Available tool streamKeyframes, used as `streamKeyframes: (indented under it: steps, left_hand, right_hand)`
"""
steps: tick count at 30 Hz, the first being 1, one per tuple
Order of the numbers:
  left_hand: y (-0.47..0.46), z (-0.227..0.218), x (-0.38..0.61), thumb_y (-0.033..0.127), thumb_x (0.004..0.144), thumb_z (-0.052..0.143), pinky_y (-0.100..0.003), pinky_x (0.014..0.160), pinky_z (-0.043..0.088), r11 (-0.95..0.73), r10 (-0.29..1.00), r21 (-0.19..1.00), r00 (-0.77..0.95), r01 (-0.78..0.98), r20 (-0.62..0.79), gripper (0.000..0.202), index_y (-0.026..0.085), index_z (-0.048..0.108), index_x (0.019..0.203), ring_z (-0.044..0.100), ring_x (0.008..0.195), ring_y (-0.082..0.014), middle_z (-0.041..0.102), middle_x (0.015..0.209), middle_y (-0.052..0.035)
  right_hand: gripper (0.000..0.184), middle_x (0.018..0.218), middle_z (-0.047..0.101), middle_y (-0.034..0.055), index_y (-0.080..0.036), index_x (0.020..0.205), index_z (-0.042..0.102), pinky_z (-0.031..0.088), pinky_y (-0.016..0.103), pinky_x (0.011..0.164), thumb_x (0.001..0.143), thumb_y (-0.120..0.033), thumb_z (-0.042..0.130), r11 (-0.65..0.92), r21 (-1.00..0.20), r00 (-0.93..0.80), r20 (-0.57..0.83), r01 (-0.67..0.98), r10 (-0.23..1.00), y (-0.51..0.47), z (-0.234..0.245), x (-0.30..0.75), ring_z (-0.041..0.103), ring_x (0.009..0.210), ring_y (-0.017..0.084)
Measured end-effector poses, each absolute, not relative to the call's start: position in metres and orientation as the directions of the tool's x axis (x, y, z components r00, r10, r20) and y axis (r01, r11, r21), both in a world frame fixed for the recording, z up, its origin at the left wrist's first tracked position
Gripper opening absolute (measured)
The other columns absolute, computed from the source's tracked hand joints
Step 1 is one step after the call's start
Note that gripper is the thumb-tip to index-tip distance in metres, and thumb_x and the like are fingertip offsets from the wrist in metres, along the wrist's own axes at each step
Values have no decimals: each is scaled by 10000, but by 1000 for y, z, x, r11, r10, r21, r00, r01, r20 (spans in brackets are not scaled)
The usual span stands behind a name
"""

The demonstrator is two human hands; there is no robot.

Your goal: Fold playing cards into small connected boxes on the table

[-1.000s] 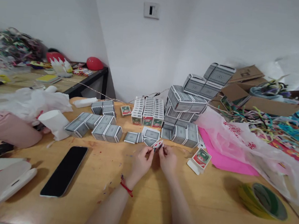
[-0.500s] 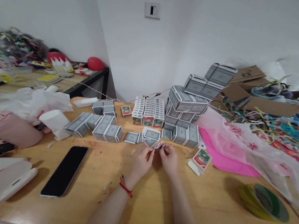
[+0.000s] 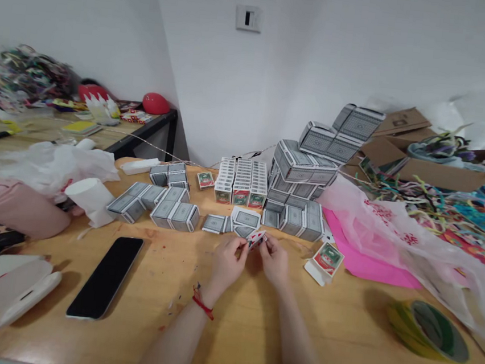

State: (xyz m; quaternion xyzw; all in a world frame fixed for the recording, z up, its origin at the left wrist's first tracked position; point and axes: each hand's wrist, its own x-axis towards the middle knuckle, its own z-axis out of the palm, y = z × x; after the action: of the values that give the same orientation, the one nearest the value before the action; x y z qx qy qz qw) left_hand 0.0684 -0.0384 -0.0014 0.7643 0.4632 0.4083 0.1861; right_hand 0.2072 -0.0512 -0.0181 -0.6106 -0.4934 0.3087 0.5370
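Between my two hands are playing cards (image 3: pixel 256 239), face side toward me, with red and dark marks showing. My left hand (image 3: pixel 230 260) pinches their left edge between thumb and fingers. The right edge is pinched by my right hand (image 3: pixel 275 259). How many cards there are I cannot tell. Just beyond lie loose cards (image 3: pixel 246 218), grey patterned backs up, beside a small flat grey-backed stack (image 3: pixel 214 223). To the right of my right hand rests an opened card box (image 3: pixel 326 260), green and red, its white flap spread toward me.
Grey card blocks (image 3: pixel 174 215) stand at left, and taller piles (image 3: pixel 304 162) lean at right. Rows of boxed decks (image 3: pixel 241 183) sit between them. A phone (image 3: pixel 105 277), a tissue roll (image 3: pixel 90 199), yellow-green tape (image 3: pixel 429 330) and a plastic bag (image 3: pixel 392 231) lie around the table.
The cards between my hands have tilted up, so more of their faces shows. Both hands stay in nearly the same place.
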Motion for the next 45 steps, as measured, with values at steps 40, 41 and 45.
streamKeyframes:
  steps: [40,41,45]
  left_hand:
    - [-44,4,73,204,817,476,-273,667,442,-542,830,634,232,551,507,119,194,588,776,594,725,-156,648,741,-31]
    - [-45,4,73,205,815,480,-271,663,443,-543,829,635,230,549,510,116,194,588,773,595,721,-155,648,740,-31]
    - [-46,5,73,198,813,485,-260,635,438,-564,816,622,249,544,522,109,193,586,773,594,699,-150,645,738,-33]
  right_hand:
    - [361,918,703,99,-161,982,636,483,303,712,829,-386,400,-9,-904,439,200,428,876,-56,-13,200,653,802,211]
    - [368,936,700,99,-162,994,633,484,302,717,829,-394,400,-2,-904,434,204,428,877,-56,-13,201,652,818,211]
    - [392,978,693,97,-165,1002,643,483,297,736,819,-424,412,1,-893,453,230,450,861,-56,-11,201,648,857,209]
